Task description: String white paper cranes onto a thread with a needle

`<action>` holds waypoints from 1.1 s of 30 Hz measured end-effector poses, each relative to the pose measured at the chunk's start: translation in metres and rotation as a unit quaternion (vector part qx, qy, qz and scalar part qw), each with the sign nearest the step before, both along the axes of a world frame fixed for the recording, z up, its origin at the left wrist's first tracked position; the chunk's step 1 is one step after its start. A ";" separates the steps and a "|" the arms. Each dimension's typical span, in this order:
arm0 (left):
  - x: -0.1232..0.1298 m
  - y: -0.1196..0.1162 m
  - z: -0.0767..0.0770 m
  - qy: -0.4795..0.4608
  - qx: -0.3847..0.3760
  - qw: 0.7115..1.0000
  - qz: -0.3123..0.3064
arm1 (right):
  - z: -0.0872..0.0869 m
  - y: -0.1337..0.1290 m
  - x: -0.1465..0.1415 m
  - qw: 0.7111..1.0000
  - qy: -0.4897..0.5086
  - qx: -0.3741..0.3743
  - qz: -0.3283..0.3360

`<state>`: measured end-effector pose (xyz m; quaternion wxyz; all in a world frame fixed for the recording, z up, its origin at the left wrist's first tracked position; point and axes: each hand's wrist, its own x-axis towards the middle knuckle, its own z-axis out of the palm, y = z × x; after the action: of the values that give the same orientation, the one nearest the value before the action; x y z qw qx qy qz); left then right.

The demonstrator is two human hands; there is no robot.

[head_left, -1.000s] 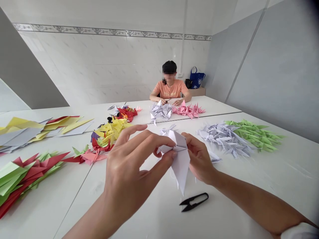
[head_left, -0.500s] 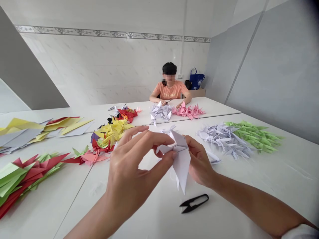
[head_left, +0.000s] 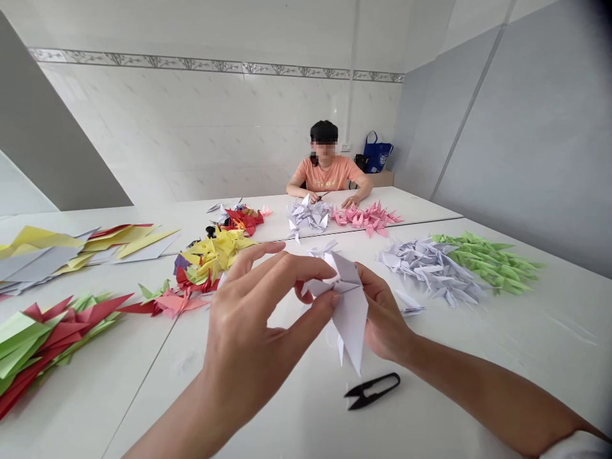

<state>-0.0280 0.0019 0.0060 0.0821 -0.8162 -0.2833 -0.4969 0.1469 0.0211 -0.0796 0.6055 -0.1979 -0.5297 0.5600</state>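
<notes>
Held up over the near table is a white paper crane (head_left: pixel 350 309), its pointed parts hanging down. My left hand (head_left: pixel 261 312) pinches its middle between thumb and forefinger, the other fingers curved above. Behind the crane, my right hand (head_left: pixel 387 312) grips its right side; those fingertips are partly hidden by the paper. Below on the white table lies a pair of black thread snips (head_left: pixel 373 391). More white paper cranes (head_left: pixel 430 268) form a heap beyond my right hand.
Green cranes (head_left: pixel 492 261) lie at the right. Yellow cranes (head_left: pixel 217 252), red folded papers (head_left: pixel 86 325) and yellow and white sheets (head_left: pixel 48 252) cover the left. Across the table (head_left: pixel 430 207) a person (head_left: pixel 329 172) sits behind white and pink cranes (head_left: pixel 368 217).
The crane's lower part has swung slightly to the right between my hands. Across the table, the person's hand and some pink cranes have shifted to the right.
</notes>
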 end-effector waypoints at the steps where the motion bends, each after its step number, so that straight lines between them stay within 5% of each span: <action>1: 0.000 0.000 0.000 0.001 -0.001 1.000 0.001 | 0.000 0.000 0.000 1.000 0.000 -0.004 -0.001; 17: -0.001 0.002 -0.002 0.013 0.027 0.999 0.044 | -0.001 -0.007 -0.003 0.997 -0.015 0.003 -0.076; 33: -0.001 0.004 -0.001 0.012 0.026 0.999 0.032 | 0.003 -0.007 -0.005 0.999 0.015 -0.005 -0.028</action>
<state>-0.0292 0.0056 0.0047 0.1226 -0.8102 -0.2948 -0.4916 0.1423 0.0141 -0.0766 0.6281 -0.2076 -0.5115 0.5484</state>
